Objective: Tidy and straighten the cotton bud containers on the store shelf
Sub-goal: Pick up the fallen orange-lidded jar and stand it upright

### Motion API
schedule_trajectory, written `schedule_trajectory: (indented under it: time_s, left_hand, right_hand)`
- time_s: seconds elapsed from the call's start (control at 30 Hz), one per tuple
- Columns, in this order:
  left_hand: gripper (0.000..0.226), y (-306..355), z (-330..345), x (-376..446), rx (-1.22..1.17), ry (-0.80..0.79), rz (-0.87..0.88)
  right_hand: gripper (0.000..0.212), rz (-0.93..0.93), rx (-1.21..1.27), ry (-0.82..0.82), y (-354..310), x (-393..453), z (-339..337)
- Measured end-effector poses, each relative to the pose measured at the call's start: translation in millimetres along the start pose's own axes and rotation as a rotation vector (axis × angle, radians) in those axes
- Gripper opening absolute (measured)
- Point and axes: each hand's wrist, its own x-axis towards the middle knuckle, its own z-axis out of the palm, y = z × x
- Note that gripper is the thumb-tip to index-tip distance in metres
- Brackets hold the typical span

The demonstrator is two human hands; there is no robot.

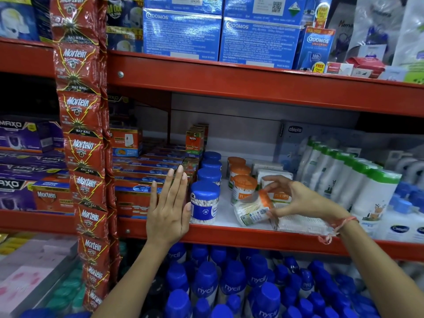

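A row of blue-lidded cotton bud jars (205, 200) runs front to back on the white shelf (223, 216). Beside it stands a row of orange-lidded jars (242, 187). One orange-lidded jar (252, 211) lies tipped on its side at the front. My right hand (296, 199) grips this tipped jar with fingertips at its lid end and base. My left hand (168, 210) is flat and open, fingers together, its edge against the left side of the front blue-lidded jar. A flat clear pack of cotton buds (302, 223) lies under my right hand.
Mortein boxes (146, 177) are stacked left of the jars. Hanging red Mortein sachets (83, 143) cover the upright post. White and green bottles (358, 180) stand to the right. Blue Nycil bottles (229, 292) fill the shelf below. The red shelf edge (229, 239) runs in front.
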Motion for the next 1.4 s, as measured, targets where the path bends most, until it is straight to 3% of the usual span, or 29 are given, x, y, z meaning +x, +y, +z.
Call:
schedule_trajectory:
  time_s: [0.47,0.7,0.83,0.97,1.1,1.23,1.4]
  left_hand:
    - [0.055,0.2,-0.5,1.1,0.005,-0.003,-0.009]
    - [0.055,1.1,-1.5,1.4,0.008,-0.006,-0.013]
    - [0.055,1.7,-1.0,1.1,0.002,-0.006,-0.012]
    - [0.055,1.3,-0.4,1.3,0.003,0.001,-0.014]
    - [0.055,1.9,-0.5,0.6,-0.004,-0.006,-0.017]
    - [0.055,2.0,-0.6,0.8,-0.002,-0.008,-0.021]
    - [0.055,1.9,-1.2,1.4,-0.002,-0.012,-0.019]
  right_hand:
    - [0.097,-0.082,-0.065,-0.17,-42.6,42.6,11.8]
    - [0.093,-0.081,-0.022,-0.151,-40.3,34.6,15.9]
    - [0.066,-0.068,0.016,0.034,-33.7,10.5,8.2]
    - [0.051,0.173,-0.084,0.384,-9.3,-6.6,11.0]
    - [0.072,0.534,-0.252,0.492,3.3,-12.5,27.6]
    - [0.124,0.762,-0.305,0.38,34.4,6.7,36.1]
    - [0.121,0.762,-0.221,0.35,18.2,5.3,33.4]
